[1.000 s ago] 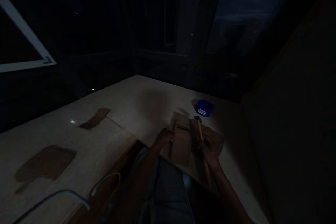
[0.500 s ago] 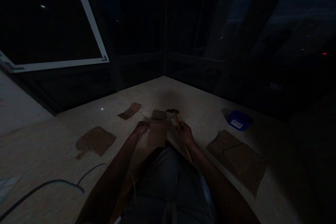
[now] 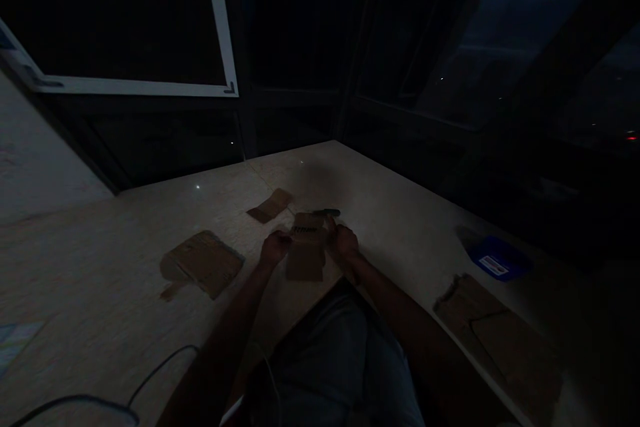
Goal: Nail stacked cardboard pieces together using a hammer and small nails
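The scene is very dark. A small piece of brown cardboard with dark print near its top edge is held between both hands over the pale countertop. My left hand is closed on its left edge. My right hand is closed at its right edge and also grips a hammer, whose dark head shows just above the cardboard; the handle is hidden by the hand.
Loose cardboard pieces lie on the countertop: a small one behind, a larger one at left, a big one at right. A blue container sits far right. A cable runs along the lower left. Dark windows stand behind.
The camera has swung right to left, so the blue container and big cardboard now sit far right. Both hands keep the cardboard and hammer, and the hammer handle is now hidden.
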`<control>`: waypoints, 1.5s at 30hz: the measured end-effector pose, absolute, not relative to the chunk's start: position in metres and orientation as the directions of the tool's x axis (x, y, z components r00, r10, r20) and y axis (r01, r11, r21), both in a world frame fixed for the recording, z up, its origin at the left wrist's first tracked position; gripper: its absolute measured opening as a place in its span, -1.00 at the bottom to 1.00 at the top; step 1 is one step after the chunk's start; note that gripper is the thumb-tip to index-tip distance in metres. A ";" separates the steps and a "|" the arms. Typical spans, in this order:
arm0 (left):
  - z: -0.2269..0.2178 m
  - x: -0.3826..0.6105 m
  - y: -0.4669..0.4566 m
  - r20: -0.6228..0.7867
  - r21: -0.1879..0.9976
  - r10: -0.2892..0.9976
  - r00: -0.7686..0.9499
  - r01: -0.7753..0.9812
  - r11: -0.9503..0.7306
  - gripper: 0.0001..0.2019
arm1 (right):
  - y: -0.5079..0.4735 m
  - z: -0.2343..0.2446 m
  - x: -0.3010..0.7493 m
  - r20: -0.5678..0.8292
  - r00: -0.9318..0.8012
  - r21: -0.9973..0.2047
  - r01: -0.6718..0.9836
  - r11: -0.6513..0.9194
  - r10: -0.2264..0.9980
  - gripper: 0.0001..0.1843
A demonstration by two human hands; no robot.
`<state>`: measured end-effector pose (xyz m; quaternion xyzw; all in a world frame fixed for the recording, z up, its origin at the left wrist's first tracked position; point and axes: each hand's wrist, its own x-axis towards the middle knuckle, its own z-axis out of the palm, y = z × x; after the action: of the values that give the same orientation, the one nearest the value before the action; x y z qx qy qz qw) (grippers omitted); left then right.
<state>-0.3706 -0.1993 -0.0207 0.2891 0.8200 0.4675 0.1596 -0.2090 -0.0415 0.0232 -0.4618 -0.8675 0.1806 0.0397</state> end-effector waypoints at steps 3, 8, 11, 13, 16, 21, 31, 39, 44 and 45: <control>-0.029 -0.363 -0.209 0.072 0.855 0.586 -0.807 0.353 0.380 -0.85 | -0.042 0.020 -0.218 -0.105 -0.575 -0.281 0.800 0.530 0.812 -0.67; -0.032 -0.351 -0.215 0.167 0.814 0.552 -0.817 0.430 0.391 -0.77 | -0.040 0.013 -0.224 -0.101 -0.590 -0.217 0.799 0.561 0.801 -0.65; -0.029 -0.351 -0.213 0.153 0.800 0.510 -0.846 0.409 0.439 -0.77 | -0.039 0.010 -0.227 -0.087 -0.592 -0.198 0.798 0.569 0.801 -0.61; -0.027 -0.352 -0.211 0.163 0.784 0.502 -0.849 0.421 0.457 -0.77 | -0.040 0.009 -0.229 -0.069 -0.593 -0.194 0.797 0.572 0.802 -0.56; -0.026 -0.353 -0.210 0.161 0.761 0.495 -0.854 0.426 0.489 -0.78 | -0.041 0.010 -0.230 -0.042 -0.592 -0.193 0.795 0.575 0.805 -0.44; -0.023 -0.351 -0.210 0.137 0.735 0.470 -0.872 0.408 0.542 -0.77 | -0.045 0.011 -0.228 -0.019 -0.603 -0.203 0.783 0.588 0.797 -0.42; -0.009 -0.345 -0.208 0.094 0.654 0.457 -0.885 0.401 0.641 -0.73 | -0.052 0.025 -0.225 0.001 -0.579 -0.262 0.786 0.559 0.815 -0.60; -0.010 -0.347 -0.208 0.107 0.720 0.435 -0.894 0.371 0.586 -0.77 | -0.155 -0.031 -0.120 0.279 -0.767 -0.641 0.298 0.707 0.577 -0.54; -0.008 -0.343 -0.210 0.126 0.833 0.364 -0.923 0.298 0.466 -0.81 | -0.226 -0.106 -0.055 0.205 -0.833 -0.842 0.118 0.527 0.514 -0.59; -0.008 -0.340 -0.212 0.137 0.848 0.344 -0.929 0.289 0.445 -0.81 | -0.227 -0.110 -0.052 0.190 -0.806 -0.858 0.141 0.494 0.561 -0.54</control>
<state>-0.3404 -0.2122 -0.0078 0.1862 0.8494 0.4930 0.0277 -0.0522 -0.2267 -0.1103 -0.2106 -0.8333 0.4568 0.2295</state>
